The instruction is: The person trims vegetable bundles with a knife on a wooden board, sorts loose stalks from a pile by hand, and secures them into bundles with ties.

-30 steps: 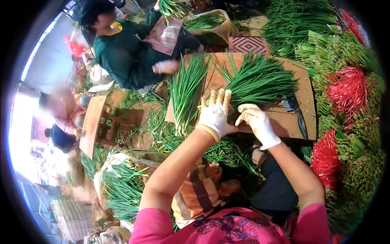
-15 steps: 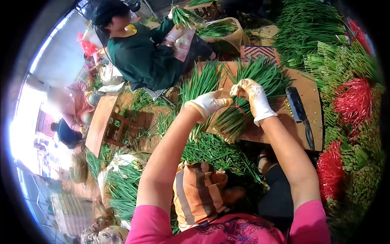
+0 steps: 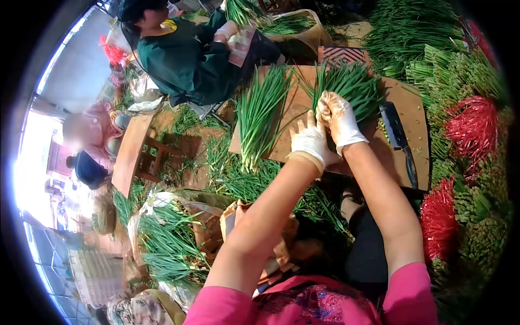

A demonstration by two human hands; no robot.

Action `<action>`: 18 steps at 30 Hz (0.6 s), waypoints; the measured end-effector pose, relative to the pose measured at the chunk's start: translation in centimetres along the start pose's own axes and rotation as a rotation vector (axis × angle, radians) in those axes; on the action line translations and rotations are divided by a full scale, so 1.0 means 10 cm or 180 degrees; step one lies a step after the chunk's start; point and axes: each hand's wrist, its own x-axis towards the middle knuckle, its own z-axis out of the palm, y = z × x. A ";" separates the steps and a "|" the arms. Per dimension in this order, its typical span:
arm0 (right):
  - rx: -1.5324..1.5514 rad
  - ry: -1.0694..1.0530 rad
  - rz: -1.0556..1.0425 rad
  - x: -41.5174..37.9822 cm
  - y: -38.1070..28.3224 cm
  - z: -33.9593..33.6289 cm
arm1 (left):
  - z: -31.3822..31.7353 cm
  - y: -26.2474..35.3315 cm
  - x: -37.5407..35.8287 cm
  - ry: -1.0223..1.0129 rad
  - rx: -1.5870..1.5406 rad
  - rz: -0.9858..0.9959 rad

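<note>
Both hands, left and right, grip the chive bunch at its base; light, floppy, easily bruised.

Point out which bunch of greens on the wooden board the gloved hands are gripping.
The right-hand bunch, beside the knife. The left hand and right hand clasp its lower end, while the other bunch lies untouched further left on the board.
</note>
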 end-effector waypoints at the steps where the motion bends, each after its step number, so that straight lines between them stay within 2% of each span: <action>1: -0.0138 0.0082 0.0094 0.00 -0.08 -0.02 | -0.11 0.00 0.01 -0.0142 -0.0213 -0.0086; 4: 0.0063 0.0137 0.0103 -0.13 -0.03 0.18 | -0.04 -0.03 0.05 -0.0229 -0.0017 -0.0037; 5: 0.0258 0.0175 0.0146 -0.19 0.00 0.27 | 0.37 -0.20 0.23 0.0196 -0.0059 0.0118; 6: 0.0403 0.0196 0.0075 -0.22 0.02 0.31 | 0.50 -0.32 0.31 0.0227 -0.1296 0.0002; 8: 0.0346 0.0437 -0.0203 -0.39 -0.07 0.48 | 0.35 -0.46 0.27 -0.0205 -0.0577 0.0427; 9: 0.0449 0.0180 -0.0193 -0.40 -0.03 0.41 | 0.06 -0.36 0.23 -0.0776 -0.0257 0.0273; 11: 0.0205 0.0171 -0.0246 -0.38 0.11 0.30 | -0.51 -0.17 0.15 -0.1974 0.0483 0.0141; 12: 0.0271 0.0177 -0.0168 -0.39 0.14 0.27 | -0.23 -0.25 0.11 -0.1098 0.0626 0.0097; 13: 0.0660 0.0505 -0.0102 -0.32 0.21 0.23 | 0.04 -0.31 0.09 -0.0203 0.0758 0.0066; 14: 0.0684 0.0433 -0.0115 -0.31 0.17 0.23 | -0.05 -0.22 0.07 -0.0564 0.0962 0.0062; 15: 0.0716 0.0373 -0.0102 -0.33 0.15 0.24 | -0.14 -0.13 -0.05 -0.0491 0.1265 0.0233; 16: 0.0724 0.0571 -0.0070 -0.39 0.11 0.32 | 0.05 -0.23 0.05 -0.0523 0.0792 0.0185; 17: 0.0718 0.0763 -0.0039 -0.42 0.06 0.40 | 0.26 -0.31 0.12 -0.0552 0.0806 0.0239; 18: 0.0708 0.0507 -0.0030 -0.35 0.22 0.25 | 0.33 -0.32 0.13 -0.0580 0.0820 0.0292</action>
